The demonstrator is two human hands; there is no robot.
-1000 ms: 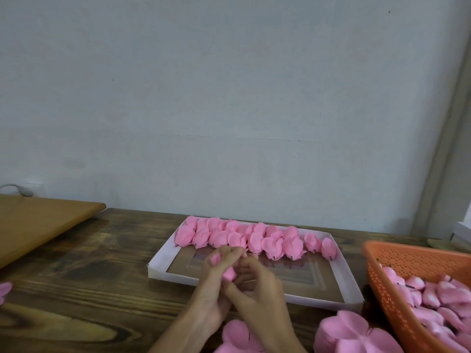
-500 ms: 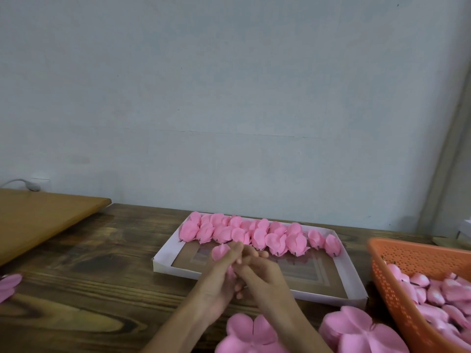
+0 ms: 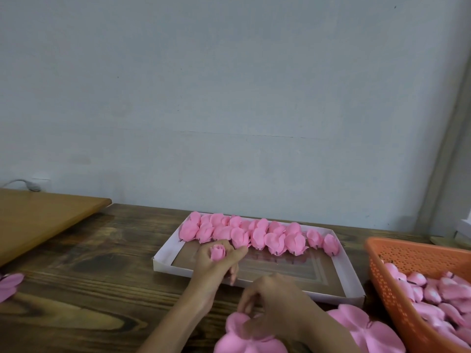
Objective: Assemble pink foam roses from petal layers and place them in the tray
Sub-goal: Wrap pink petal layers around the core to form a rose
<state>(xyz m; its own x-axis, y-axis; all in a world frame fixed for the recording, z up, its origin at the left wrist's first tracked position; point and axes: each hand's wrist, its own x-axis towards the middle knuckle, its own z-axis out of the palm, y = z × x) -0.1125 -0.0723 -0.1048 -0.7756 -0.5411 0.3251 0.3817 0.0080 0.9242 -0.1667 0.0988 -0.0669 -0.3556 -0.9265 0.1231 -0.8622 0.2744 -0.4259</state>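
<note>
The left hand [image 3: 216, 263] grips a pink rosebud [image 3: 217, 251] above the tray [image 3: 353, 278] while the right hand [image 3: 275, 301] pinches a flat petal layer [image 3: 244, 337].

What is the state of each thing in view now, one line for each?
Left hand: grips a bud above the tray.
Bud: rolled, held off the table.
Right hand: pinches the petal layers.
Petal layers: flat stack on the table.
Tray: partly filled, near part bare.
Roses: lying along the tray's far side.
Basket: holds many pink pieces.
</note>
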